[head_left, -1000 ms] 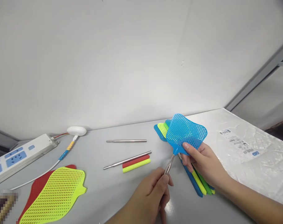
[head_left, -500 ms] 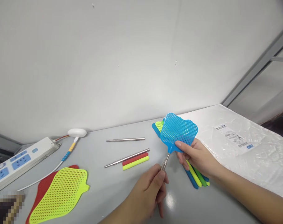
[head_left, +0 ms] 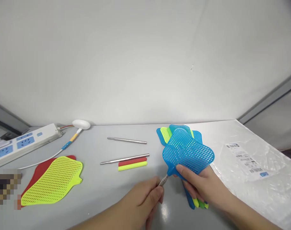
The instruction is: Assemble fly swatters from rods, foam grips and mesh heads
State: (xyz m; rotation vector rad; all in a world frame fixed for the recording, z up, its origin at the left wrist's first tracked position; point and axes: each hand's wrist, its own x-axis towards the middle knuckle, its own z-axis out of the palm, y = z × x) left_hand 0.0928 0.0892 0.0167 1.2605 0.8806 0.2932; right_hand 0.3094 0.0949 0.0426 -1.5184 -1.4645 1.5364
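Seemingly joined: blue flyswatter head point(head_left: 188, 151) pinched in right hand point(head_left: 201, 184), metal rod point(head_left: 163, 181) gripped in left hand point(head_left: 145, 197); unfitted: lime head point(head_left: 53, 181), red head point(head_left: 40, 169).

Bare worktop point(head_left: 95, 191) forms a lane between the yellow-green swatter head point(head_left: 51, 182) at left and the lower metal rod point(head_left: 111, 161) at centre. A narrower gap parts that rod from the upper metal rod point(head_left: 127, 140). Right of centre, the raised blue swatter head point(head_left: 188, 151) and fanned swatters point(head_left: 164, 136) block passage; the power strip point(head_left: 43, 139) and cable point(head_left: 70, 142) bar the left, the wall point(head_left: 135, 64) the back.
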